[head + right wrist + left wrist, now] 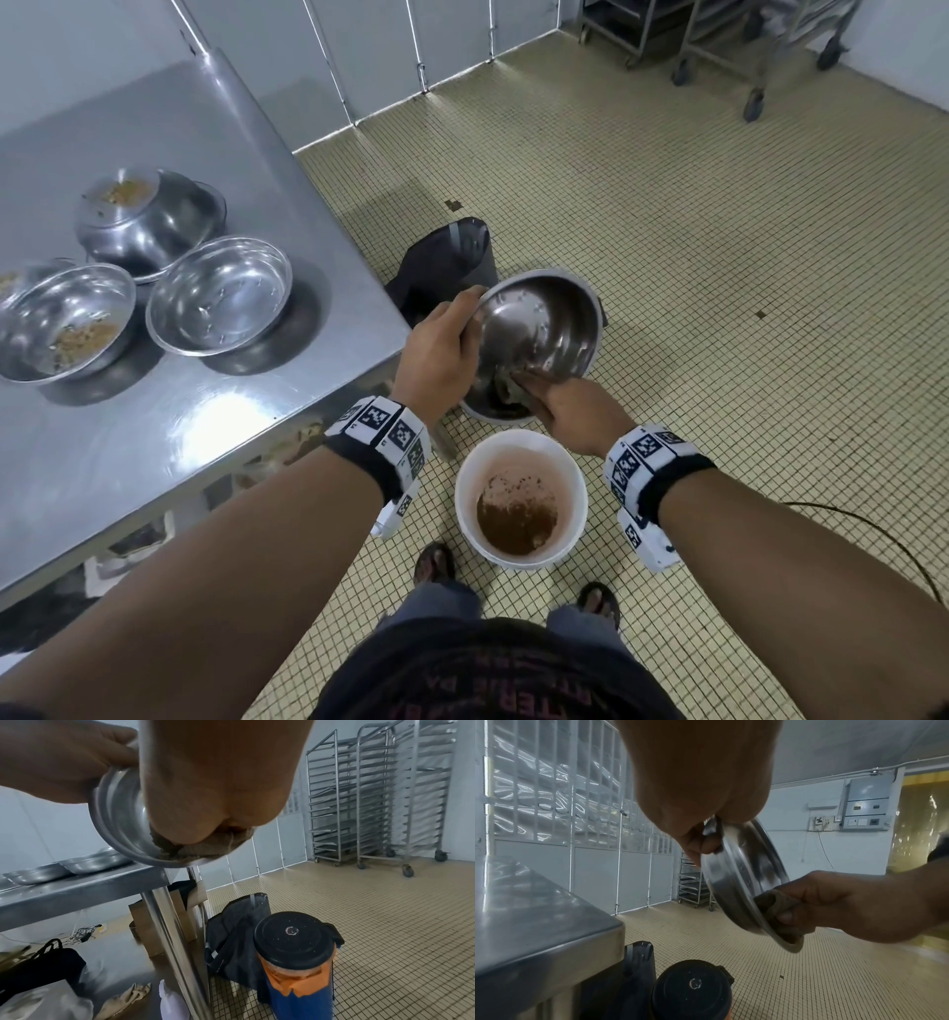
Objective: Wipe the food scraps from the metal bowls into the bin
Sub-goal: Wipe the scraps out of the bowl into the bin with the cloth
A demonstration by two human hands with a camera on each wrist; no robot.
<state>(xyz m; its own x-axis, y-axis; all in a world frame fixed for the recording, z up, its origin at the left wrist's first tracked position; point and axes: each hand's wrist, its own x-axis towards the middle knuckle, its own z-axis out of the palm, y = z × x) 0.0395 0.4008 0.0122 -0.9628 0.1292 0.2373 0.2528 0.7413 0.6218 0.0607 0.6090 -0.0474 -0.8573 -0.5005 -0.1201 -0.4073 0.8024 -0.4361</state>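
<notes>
My left hand (452,329) grips the rim of a metal bowl (539,324) and holds it tilted over the floor beside the table. My right hand (560,406) presses a brownish cloth (506,393) against the bowl's lower inside edge. The left wrist view shows the bowl (744,870) edge-on, with the cloth (772,902) bunched in my right hand (808,902). In the right wrist view the cloth (205,847) lies at the rim of the bowl (118,817). A white bucket (521,434) with brown scraps stands on the floor, nearer me than the bowl.
The steel table (205,411) at left carries a wiped bowl (221,295), a bowl with scraps (67,324) and upturned bowls (149,216). A black-lidded container (293,939) and a dark bag (447,262) sit under the held bowl. Wheeled racks (372,801) line the far wall.
</notes>
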